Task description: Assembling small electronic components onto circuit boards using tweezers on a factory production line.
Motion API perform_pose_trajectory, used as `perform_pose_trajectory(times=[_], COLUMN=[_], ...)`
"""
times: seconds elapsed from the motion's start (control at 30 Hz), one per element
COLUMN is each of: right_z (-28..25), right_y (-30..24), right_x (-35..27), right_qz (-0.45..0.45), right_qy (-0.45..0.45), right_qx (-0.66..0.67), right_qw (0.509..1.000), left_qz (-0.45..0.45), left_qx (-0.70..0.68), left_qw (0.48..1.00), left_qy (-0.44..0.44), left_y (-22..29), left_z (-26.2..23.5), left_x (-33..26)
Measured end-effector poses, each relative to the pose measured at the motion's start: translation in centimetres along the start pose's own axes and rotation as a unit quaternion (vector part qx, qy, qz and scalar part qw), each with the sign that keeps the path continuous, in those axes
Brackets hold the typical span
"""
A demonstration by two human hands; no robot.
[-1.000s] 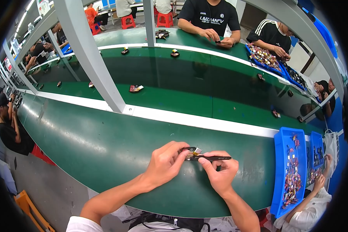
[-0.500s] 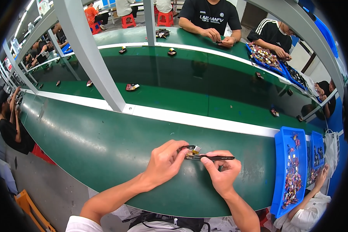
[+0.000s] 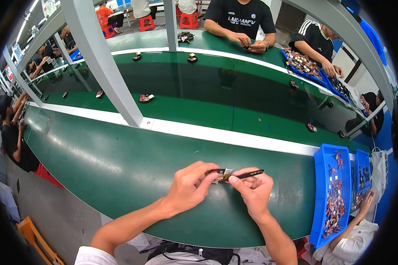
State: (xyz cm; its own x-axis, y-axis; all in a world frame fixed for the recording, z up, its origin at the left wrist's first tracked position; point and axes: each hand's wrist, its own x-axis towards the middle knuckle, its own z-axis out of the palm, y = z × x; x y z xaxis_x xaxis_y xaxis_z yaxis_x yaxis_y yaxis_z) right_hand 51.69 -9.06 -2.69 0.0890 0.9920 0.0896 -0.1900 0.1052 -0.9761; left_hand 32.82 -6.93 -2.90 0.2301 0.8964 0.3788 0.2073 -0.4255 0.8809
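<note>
Over the green worktop (image 3: 132, 172), my left hand (image 3: 188, 184) pinches a small black-cased electronic part (image 3: 215, 172) between thumb and fingers. A silver, battery-like pouch (image 3: 228, 172) sticks out of the part, with yellowish material below it. My right hand (image 3: 255, 194) is closed around a pair of black tweezers (image 3: 254, 173), whose back end points up to the right. The tweezer tips reach in at the part beside the pouch; exactly what they grip is hidden by my fingers.
A blue tray (image 3: 318, 194) of small red and silver parts stands right of my hands, a smaller blue bin (image 3: 363, 170) beyond it. Ahead, a conveyor belt (image 3: 199, 99) carries scattered parts behind a white rail (image 3: 225, 136) and grey post (image 3: 104, 66). Several people sit around.
My right hand has come slightly left and closer to the part, and the tweezers tilt more steeply. Parts on the belt have drifted left. One person across has moved a hand toward a bin.
</note>
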Motion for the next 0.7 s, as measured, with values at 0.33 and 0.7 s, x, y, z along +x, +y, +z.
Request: perform_pose_trajectory(times=[0.33, 0.7], right_z=[-0.7, -0.9], right_y=[-1.2, 0.5], right_x=[0.4, -0.1], right_qz=[0.109, -0.033], right_qy=[-0.035, -0.027], right_qx=[0.031, -0.006], right_qw=[0.993, 0.999], left_qz=[0.012, -0.216], left_qx=[0.009, -0.28], left_qw=[1.0, 0.933], left_qy=[-0.012, -0.072], left_y=[0.1, -0.3], left_z=[-0.2, -0.8], left_x=[0.1, 0.6])
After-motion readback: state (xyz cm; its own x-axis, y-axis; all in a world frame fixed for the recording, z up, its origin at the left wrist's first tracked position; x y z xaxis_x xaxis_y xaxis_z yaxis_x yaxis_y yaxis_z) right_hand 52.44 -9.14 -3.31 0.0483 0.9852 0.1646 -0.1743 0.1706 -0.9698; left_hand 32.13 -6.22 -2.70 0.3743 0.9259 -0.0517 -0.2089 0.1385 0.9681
